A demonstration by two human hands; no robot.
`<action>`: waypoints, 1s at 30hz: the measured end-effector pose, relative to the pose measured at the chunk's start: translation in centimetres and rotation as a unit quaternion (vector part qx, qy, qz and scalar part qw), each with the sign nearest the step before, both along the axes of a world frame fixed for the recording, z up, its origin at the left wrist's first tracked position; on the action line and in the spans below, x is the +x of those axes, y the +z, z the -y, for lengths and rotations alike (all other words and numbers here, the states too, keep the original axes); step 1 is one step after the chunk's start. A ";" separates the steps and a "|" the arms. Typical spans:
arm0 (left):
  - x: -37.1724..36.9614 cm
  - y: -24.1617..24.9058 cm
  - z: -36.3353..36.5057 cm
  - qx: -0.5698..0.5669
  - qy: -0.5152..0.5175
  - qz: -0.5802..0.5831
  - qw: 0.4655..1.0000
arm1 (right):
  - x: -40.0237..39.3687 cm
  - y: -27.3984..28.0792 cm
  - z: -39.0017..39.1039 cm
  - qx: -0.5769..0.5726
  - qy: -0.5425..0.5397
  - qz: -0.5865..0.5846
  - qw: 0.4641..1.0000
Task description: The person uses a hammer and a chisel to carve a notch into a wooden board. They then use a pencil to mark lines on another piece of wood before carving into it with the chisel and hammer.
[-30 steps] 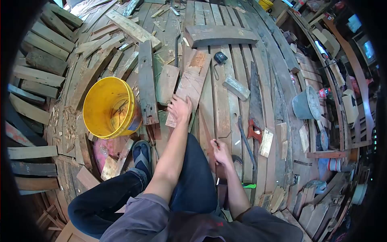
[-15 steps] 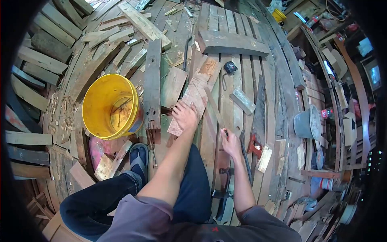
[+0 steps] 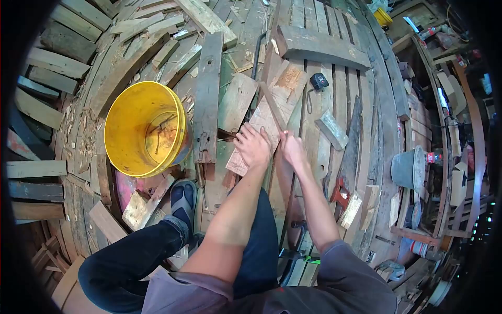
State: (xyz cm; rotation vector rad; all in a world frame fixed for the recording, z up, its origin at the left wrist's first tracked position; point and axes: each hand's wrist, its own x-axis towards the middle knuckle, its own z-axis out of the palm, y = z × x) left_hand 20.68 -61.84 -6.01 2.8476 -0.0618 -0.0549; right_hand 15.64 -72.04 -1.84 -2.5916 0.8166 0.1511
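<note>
Plank floor strewn with offcuts: left hand (image 3: 253,146) pressed flat on board (image 3: 266,112), right hand (image 3: 292,149) gripping thin stick (image 3: 273,107) laid across it; best kept firmly aligned.

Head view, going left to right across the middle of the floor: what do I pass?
Yellow bucket → dark upright plank → left hand → right hand → handsaw → grey bucket.
</note>
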 end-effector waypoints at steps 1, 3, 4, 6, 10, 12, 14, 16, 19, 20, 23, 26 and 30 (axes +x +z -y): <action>0.2 0.2 -0.1 -0.005 -0.002 0.000 1.000 | -0.7 0.6 -0.8 0.002 -0.011 0.002 1.000; 0.2 -0.6 0.2 0.010 -0.001 0.020 1.000 | -2.8 0.2 -2.0 0.002 -0.030 0.011 0.999; 0.2 -0.8 0.3 0.016 -0.002 0.020 1.000 | -3.1 -0.3 -2.1 0.002 -0.038 0.016 0.999; 0.2 -0.7 0.1 0.000 -0.004 0.012 1.000 | -1.4 -2.0 -1.0 0.000 -0.047 0.019 0.999; 0.3 -0.7 0.3 0.009 0.004 0.011 1.000 | 3.0 -3.0 1.8 -0.020 -0.021 0.029 0.999; 0.2 -0.7 0.4 0.011 0.005 0.008 1.000 | 2.8 -1.8 1.3 -0.028 -0.024 0.022 0.999; 0.3 -0.8 0.4 0.014 0.011 0.028 0.999 | -0.1 -1.3 0.0 -0.001 -0.010 0.017 1.000; 0.3 -1.4 0.4 0.022 0.016 0.072 0.997 | -1.6 -0.6 -1.7 0.014 -0.023 0.005 1.000; 0.3 -1.6 0.4 0.027 0.015 0.072 0.997 | -1.4 0.3 -2.6 0.014 -0.056 0.002 0.998; 0.0 -1.5 0.3 0.026 0.012 0.053 0.998 | -0.2 -0.3 -1.8 0.016 -0.051 0.027 0.998; 0.2 -0.7 0.5 0.019 0.008 0.015 1.000 | 3.3 -1.2 1.3 -0.008 -0.046 0.030 0.998; 0.3 -0.4 0.4 0.021 0.009 0.003 1.000 | 2.0 -2.0 1.7 0.006 -0.037 0.027 0.999; 0.4 -0.2 0.4 0.018 0.007 0.000 1.000 | -2.1 -0.2 -2.1 0.024 -0.103 0.008 0.994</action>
